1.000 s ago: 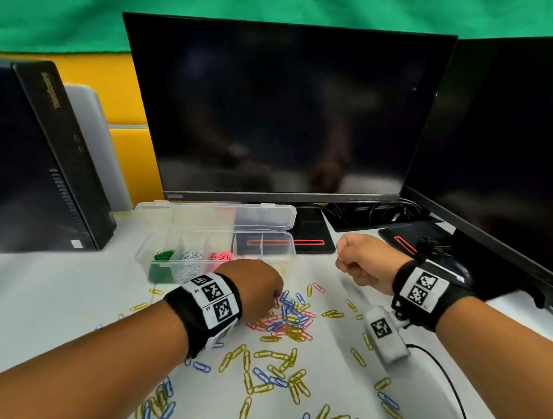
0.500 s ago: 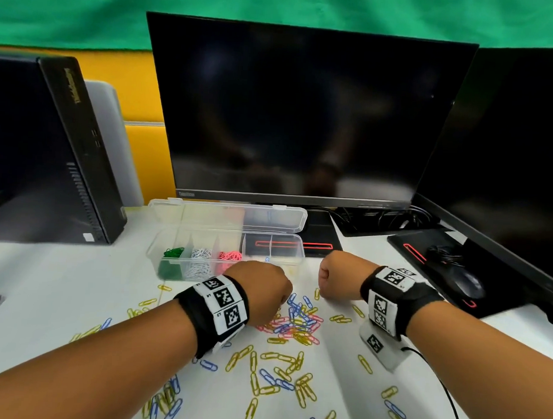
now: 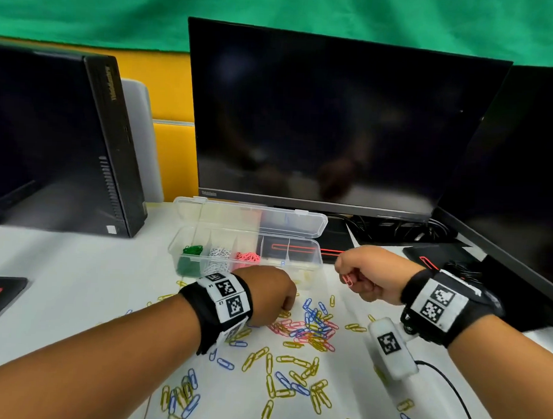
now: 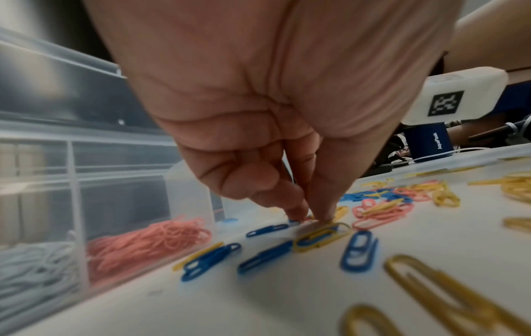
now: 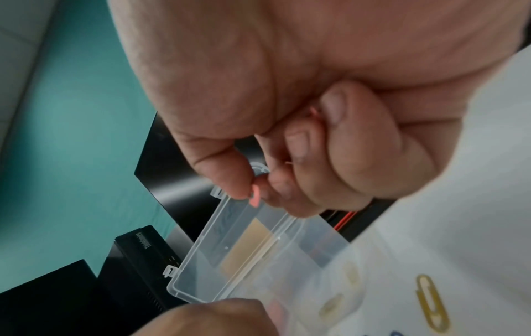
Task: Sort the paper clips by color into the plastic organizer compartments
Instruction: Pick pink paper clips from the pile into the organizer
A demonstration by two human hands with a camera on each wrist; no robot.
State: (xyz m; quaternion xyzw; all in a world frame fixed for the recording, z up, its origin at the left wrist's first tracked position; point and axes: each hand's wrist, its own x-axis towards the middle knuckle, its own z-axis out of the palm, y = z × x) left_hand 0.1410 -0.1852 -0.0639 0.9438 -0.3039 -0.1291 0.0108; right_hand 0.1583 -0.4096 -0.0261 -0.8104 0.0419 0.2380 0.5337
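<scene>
The clear plastic organizer [image 3: 304, 263] stands open on the white desk, with green [image 3: 192, 249], white [image 3: 219, 252] and pink clips [image 3: 248, 256] in its three left compartments. A mixed pile of paper clips [image 3: 308, 328] lies in front of it. My left hand [image 3: 289, 305] reaches down onto the pile's left edge. In the left wrist view its thumb and forefinger [image 4: 311, 218] pinch a blue clip [image 4: 295, 221] against the desk. My right hand [image 3: 345, 274] hovers right of the organizer and pinches a pink clip [image 3: 348, 279], which also shows in the right wrist view [image 5: 254, 197].
Two dark monitors [image 3: 334, 123] stand behind the organizer, and a black computer case [image 3: 108, 147] stands at the left. A white tagged device [image 3: 389, 346] with a cable lies under my right wrist. Yellow and blue clips [image 3: 281, 382] are scattered toward the near edge.
My right hand dipped to the pile and has come back up to the right holding a pink clip. My left hand stayed down on the pile.
</scene>
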